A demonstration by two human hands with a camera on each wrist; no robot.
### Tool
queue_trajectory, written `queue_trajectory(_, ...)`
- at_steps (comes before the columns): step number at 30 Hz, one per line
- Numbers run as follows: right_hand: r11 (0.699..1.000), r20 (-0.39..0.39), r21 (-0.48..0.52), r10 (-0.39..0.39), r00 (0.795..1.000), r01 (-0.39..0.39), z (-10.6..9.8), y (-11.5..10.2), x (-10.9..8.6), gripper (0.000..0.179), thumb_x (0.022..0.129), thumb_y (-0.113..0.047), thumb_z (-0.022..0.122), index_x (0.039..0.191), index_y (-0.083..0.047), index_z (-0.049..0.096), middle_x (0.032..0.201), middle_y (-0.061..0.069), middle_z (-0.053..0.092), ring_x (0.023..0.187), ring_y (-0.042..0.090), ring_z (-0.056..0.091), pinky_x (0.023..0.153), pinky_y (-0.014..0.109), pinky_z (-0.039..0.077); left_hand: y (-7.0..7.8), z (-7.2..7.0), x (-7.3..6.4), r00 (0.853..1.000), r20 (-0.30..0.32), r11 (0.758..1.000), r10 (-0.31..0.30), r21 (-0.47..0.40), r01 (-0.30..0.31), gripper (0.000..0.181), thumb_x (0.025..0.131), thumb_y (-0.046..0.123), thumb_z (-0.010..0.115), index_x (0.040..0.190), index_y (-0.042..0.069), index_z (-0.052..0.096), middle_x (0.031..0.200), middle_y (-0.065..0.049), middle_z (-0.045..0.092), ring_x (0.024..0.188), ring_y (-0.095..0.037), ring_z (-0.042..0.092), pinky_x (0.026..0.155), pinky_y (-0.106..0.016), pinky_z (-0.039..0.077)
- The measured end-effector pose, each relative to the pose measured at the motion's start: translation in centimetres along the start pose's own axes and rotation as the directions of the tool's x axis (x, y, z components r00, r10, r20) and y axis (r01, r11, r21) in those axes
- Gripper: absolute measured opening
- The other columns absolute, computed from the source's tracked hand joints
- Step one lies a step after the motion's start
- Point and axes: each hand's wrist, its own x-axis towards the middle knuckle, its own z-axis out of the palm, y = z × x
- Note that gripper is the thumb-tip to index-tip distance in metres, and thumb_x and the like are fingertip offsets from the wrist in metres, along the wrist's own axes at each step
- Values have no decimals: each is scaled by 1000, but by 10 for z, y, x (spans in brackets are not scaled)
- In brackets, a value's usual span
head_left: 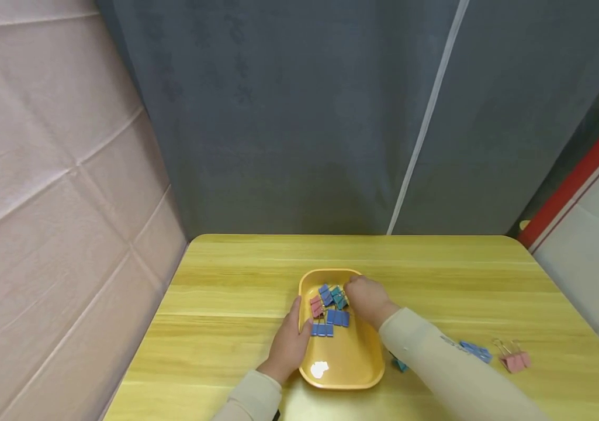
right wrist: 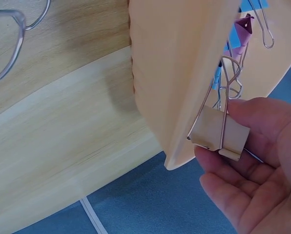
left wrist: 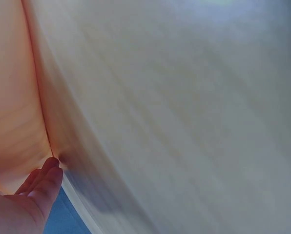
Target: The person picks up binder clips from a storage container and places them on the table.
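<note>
A yellow plastic tray (head_left: 341, 365) lies on the table with several blue, green and pink binder clips (head_left: 338, 318) in its far half. My left hand (head_left: 288, 342) holds the tray's left side, thumb over the rim and fingers along the outer wall; the left wrist view shows its fingertips (left wrist: 53, 165) against that wall. Over the tray's far right corner is my right hand (head_left: 369, 299). In the right wrist view it pinches a tan binder clip (right wrist: 221, 130) between thumb and fingers, the wire handles pointing up beside the tray wall. That clip is hidden in the head view.
Right of the tray, a blue binder clip (head_left: 475, 351) and a pink binder clip (head_left: 515, 361) lie on the wooden table (head_left: 225, 351). A green clip (head_left: 399, 365) shows partly beneath the right forearm. A dark curtain (head_left: 278, 117) hangs behind the table.
</note>
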Motion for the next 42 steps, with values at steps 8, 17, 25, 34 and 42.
queue_trajectory(8,1000,-24,-1,-4,1000,4,-3,0,-1,8,85,6,64,85,-1,68,79,10,61,73,23,63,62,32,59,0,0,-1,1000,-3,1000,16,4,-16,61,103,31,45,153,5,21,152,-21,33,137,-41,34,114,-54,27)
queue_trajectory(17,999,-92,48,-7,996,12,-14,1,-6,9,82,7,62,83,-1,66,77,10,60,69,22,62,58,31,57,0,0,1,1000,4,1000,-1,-6,1,61,102,30,44,154,8,21,153,-20,32,138,-41,33,114,-54,28)
queue_trajectory(25,992,-112,127,-7,994,21,-20,7,-10,13,79,6,66,91,1,68,83,9,62,76,23,62,65,31,58,0,0,-2,1000,0,1000,17,-6,-17,61,103,30,45,154,6,21,153,-21,32,137,-42,33,113,-55,28)
queue_trajectory(34,980,-145,197,37,989,-8,-27,17,-20,18,81,0,70,99,2,69,90,11,65,82,25,65,73,35,58,1,0,-2,1000,-2,1000,11,2,-11,60,102,27,45,154,6,22,152,-22,33,137,-42,34,113,-55,28)
queue_trajectory(42,977,-162,213,52,985,-17,-32,25,-29,20,81,-1,72,100,3,69,91,12,66,82,25,64,73,35,59,1,-1,-2,1000,-4,1000,6,2,-6,60,102,27,45,153,5,22,153,-21,32,138,-41,33,114,-54,27)
